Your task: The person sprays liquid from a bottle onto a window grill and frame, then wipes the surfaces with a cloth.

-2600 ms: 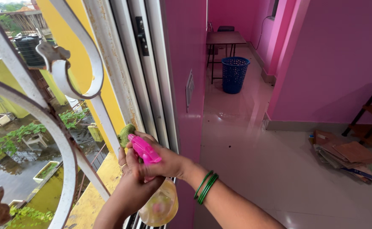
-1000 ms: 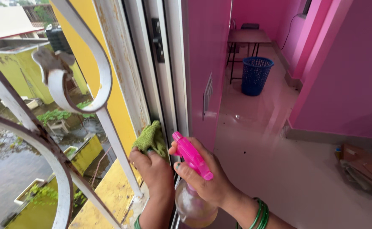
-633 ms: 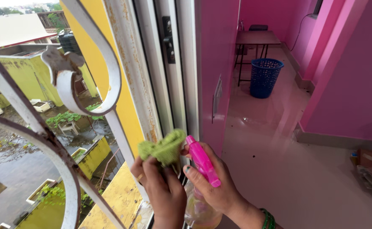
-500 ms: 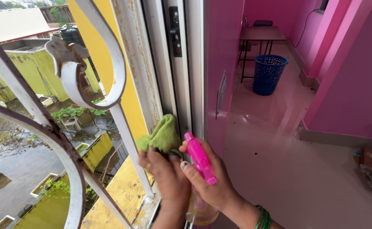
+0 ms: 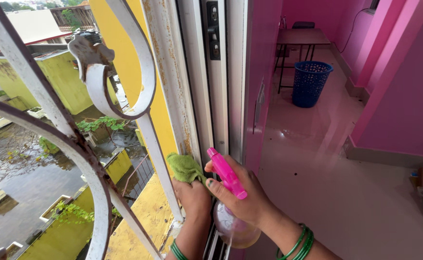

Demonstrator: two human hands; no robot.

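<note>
In the head view, the left hand [image 5: 192,197] has its fingers closed on a green cloth [image 5: 185,167], which is pressed against the white window frame [image 5: 194,96] just above the fingertips. The right hand [image 5: 243,195] is just beside it, fingers wrapped around a spray bottle [image 5: 228,212] with a pink head. A white metal grille [image 5: 100,96] stands left of the fingers.

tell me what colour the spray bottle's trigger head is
Bright pink, on the spray bottle in the right hand; head view.
</note>
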